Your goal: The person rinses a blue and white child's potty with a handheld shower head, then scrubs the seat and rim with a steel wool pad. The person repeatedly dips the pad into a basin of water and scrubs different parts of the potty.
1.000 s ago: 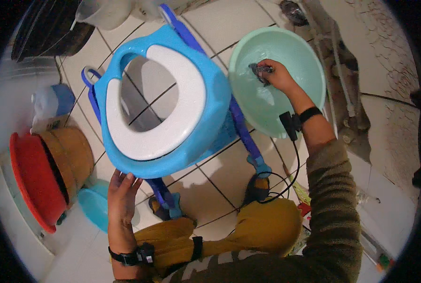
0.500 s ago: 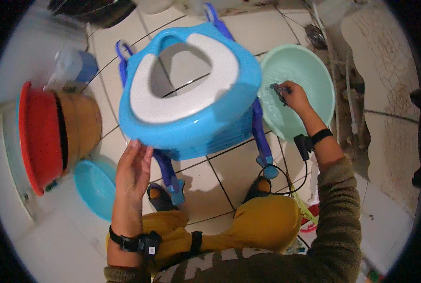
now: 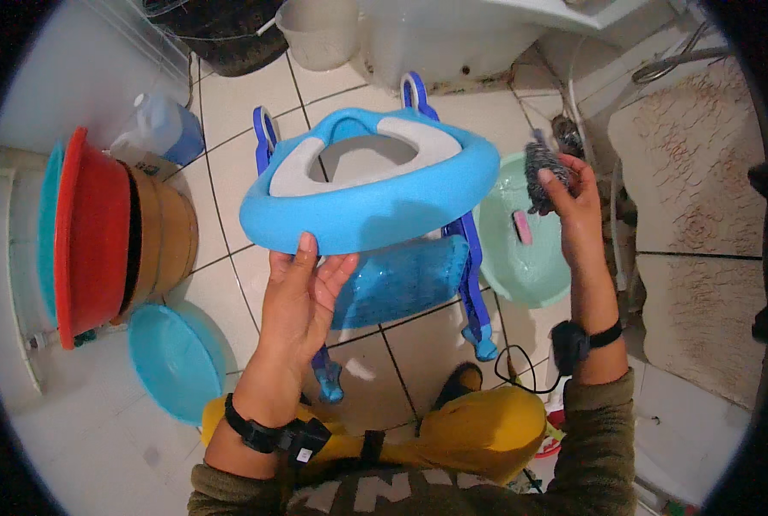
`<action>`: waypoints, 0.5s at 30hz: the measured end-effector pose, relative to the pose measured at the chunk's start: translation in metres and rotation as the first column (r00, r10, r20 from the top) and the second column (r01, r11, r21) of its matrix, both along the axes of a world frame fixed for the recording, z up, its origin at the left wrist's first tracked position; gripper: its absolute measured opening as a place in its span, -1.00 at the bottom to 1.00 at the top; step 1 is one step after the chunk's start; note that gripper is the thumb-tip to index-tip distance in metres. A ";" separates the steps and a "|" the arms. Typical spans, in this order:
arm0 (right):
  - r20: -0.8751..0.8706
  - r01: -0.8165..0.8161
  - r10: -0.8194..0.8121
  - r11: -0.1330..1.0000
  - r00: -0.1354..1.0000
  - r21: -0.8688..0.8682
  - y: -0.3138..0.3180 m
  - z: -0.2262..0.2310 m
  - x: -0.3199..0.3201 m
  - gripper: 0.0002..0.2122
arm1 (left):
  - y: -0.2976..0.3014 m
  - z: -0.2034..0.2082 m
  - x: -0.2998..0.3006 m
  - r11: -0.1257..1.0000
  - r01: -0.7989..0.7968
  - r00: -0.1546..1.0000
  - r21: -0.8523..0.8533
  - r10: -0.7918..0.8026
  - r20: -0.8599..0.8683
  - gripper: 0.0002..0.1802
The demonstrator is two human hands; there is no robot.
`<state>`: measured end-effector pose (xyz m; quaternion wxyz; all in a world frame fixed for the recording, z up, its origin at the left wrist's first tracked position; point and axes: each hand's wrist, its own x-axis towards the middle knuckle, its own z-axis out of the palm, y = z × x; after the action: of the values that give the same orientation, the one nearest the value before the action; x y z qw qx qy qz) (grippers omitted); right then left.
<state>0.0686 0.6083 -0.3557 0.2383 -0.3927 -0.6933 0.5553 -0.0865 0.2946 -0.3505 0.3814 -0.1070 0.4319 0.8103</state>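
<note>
A blue child's potty training seat (image 3: 375, 211) with a pale padded ring stands tilted in front of me on dark blue legs. My left hand (image 3: 302, 288) holds its front rim, thumb on the edge and the other fingers underneath. Below the seat shows a translucent blue panel (image 3: 401, 279). On the right, my right hand (image 3: 573, 193) grips a crumpled grey mesh scrubber (image 3: 540, 176) above a pale green basin (image 3: 521, 284). In that basin lies a small pink and dark block (image 3: 522, 228), perhaps a brush or a sponge.
At the left stand a red tub (image 3: 91, 249), a tan tub (image 3: 165, 241) and a light blue basin (image 3: 173, 361). A blue-and-clear jug (image 3: 167, 129) is farther back. Behind the seat are a black bucket (image 3: 220, 39) and a whitish bucket (image 3: 318, 34). Stone slabs (image 3: 689, 172) line the right.
My right hand has lifted the scrubber up out of the basin, exposing the small pink block. The seat now tilts with its front rim raised, and my left hand has closed on that rim.
</note>
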 end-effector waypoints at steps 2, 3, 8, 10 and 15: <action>0.001 -0.116 0.120 0.955 0.993 0.273 -0.035 0.033 -0.030 -0.61 | 0.002 0.003 -0.006 0.999 0.004 1.000 0.034 -0.004 -0.009 -0.41; -0.018 -0.192 0.212 0.918 0.977 0.347 -0.054 0.046 -0.046 -0.65 | 0.004 0.004 -0.007 0.999 -0.005 1.000 0.050 0.005 0.004 -0.41; 0.159 -0.458 0.529 0.501 0.834 0.735 -0.134 0.075 -0.116 -0.71 | 0.005 0.006 -0.003 0.990 -0.049 0.998 0.129 0.045 0.032 -0.45; 0.232 -0.491 0.566 0.362 0.791 0.793 -0.156 0.072 -0.140 -0.70 | 0.004 0.004 -0.003 0.987 -0.077 0.996 0.142 0.072 0.046 -0.48; 0.393 -0.584 0.579 0.184 0.714 0.790 -0.182 0.072 -0.155 -0.71 | 0.001 0.000 -0.004 0.983 -0.094 0.995 0.157 0.088 0.041 -0.49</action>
<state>-0.0859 0.4260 -0.2841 0.1739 0.0813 -0.9684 0.1594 -0.0903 0.2955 -0.3509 0.3585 -0.1098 0.3543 0.8567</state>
